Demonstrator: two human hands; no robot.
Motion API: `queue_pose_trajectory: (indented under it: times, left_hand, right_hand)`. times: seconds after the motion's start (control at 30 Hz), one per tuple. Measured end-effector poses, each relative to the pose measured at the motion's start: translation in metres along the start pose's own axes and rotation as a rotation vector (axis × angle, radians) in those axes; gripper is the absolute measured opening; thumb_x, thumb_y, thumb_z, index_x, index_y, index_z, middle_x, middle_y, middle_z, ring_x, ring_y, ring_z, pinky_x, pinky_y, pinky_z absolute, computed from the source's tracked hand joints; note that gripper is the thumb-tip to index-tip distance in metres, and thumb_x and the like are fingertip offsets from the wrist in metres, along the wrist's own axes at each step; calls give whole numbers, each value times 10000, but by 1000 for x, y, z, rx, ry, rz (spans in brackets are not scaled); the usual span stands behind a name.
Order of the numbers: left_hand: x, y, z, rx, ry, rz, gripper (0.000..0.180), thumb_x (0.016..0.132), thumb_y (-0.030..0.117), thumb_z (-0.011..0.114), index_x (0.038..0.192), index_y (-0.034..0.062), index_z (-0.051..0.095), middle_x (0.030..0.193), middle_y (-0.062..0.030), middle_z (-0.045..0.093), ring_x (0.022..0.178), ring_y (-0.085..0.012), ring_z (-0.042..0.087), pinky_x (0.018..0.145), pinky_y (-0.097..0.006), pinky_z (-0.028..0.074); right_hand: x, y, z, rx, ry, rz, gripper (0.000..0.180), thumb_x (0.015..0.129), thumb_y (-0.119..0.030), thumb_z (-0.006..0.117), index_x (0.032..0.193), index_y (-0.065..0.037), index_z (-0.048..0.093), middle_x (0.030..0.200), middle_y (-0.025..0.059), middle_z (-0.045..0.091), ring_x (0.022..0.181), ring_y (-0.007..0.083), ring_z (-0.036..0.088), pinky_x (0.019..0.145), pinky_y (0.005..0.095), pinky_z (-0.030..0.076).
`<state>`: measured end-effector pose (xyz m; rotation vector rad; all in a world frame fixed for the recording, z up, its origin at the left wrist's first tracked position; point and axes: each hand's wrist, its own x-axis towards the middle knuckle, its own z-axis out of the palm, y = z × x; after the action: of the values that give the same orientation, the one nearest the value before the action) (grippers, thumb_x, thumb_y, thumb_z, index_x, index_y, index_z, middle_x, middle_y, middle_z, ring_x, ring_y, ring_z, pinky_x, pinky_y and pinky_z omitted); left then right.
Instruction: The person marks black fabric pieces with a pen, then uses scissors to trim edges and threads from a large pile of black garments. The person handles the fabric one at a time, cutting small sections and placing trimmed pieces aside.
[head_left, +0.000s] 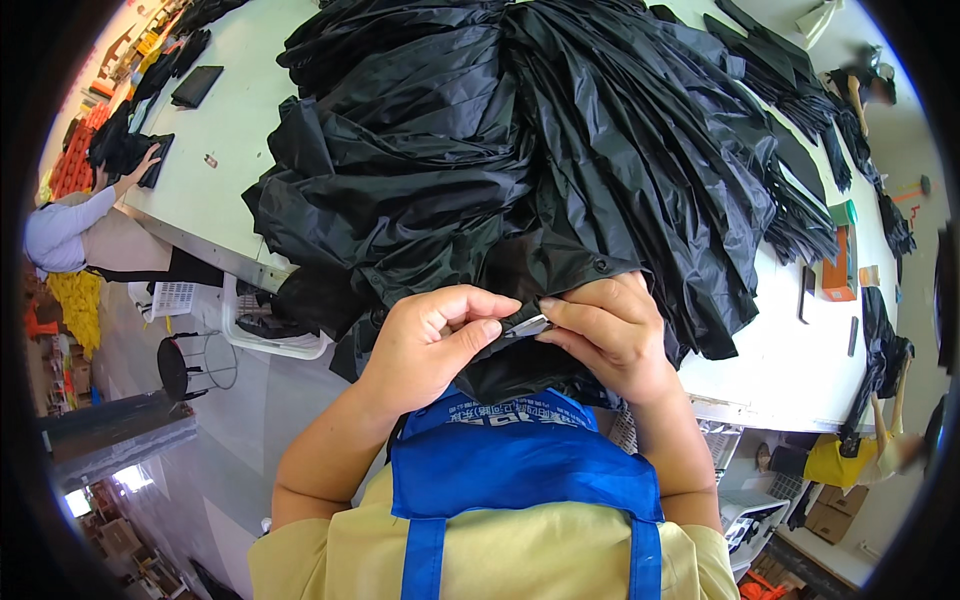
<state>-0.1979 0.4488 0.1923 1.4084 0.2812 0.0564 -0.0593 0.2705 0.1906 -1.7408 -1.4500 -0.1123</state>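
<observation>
- While I am leaning over it, the white worktable point(205, 170) is stretching away from me, its edge bending toward the rim of the view; it is bearing nearly everything else here.
- A great heap of black fabric point(520, 130) is sprawling across the middle of that table; its pleated folds are spilling over the near edge toward my chest, and a small black snap button point(600, 265) is showing on the fold just above my right hand.
- My blue apron point(520, 470) is hanging over my yellow shirt at the bottom of the view; the fabric's lowest fold is touching its top edge.
- A person in a pale sleeve is reaching a hand point(145, 165) onto a smaller black pile at the table's far left corner, well apart from me.
- An orange box point(838, 265) is lying near the table's right edge; a flat black case point(197, 86) is lying at the upper left.
- My left hand point(430, 335) is closing thumb against forefinger on the fabric's hem; my right hand point(610, 330) is pinching that same hem just beside it, fingertips nearly touching.
- A thin silvery piece point(530, 326) is sitting between the two pinches; I cannot tell what it is.
</observation>
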Motion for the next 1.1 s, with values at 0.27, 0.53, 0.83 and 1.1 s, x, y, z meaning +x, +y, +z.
queue_pose_trajectory:
  times: [0.27, 0.53, 0.83, 1.1]
  left_hand:
    - [-24, -33, -89, 857, -552, 18, 331, 732, -40, 560, 1010, 73, 698, 913, -122, 666, 854, -313, 627, 780, -358, 503]
    - [-40, -194, -175, 1741, -456, -365, 250, 721, 42, 542, 888, 54, 727, 854, -142, 671, 863, -326, 639, 750, -406, 522]
    - [58, -152, -13, 856, -360, 121, 675, 807, 129, 624, 1392, -38, 331, 1400, -252, 396, 1293, -371, 403, 1082, -385, 336]
    - [38, -195, -30, 1437, -411, 145, 645, 839, 259, 594, 1350, -66, 373, 1446, -267, 319, 1343, -376, 331, 1103, -438, 285]
  right_hand:
    - [-53, 13, -9, 1040, 564, 438, 361, 713, -109, 804, 1005, -12, 616, 918, 57, 551, 685, 98, 488, 604, 234, 403]
    - [-199, 36, 18, -461, -245, 815, 303, 713, -208, 761, 942, -70, 618, 899, 118, 586, 740, 338, 611, 651, 419, 510]
    - [-163, 34, -30, 856, 471, 1236, 163, 888, -111, 627, 753, -112, 534, 714, -71, 514, 652, 39, 476, 607, 220, 387]
    - [-137, 42, -48, 1469, 903, 1121, 270, 924, -214, 571, 1091, -4, 598, 1055, 159, 667, 924, 279, 664, 866, 393, 534]
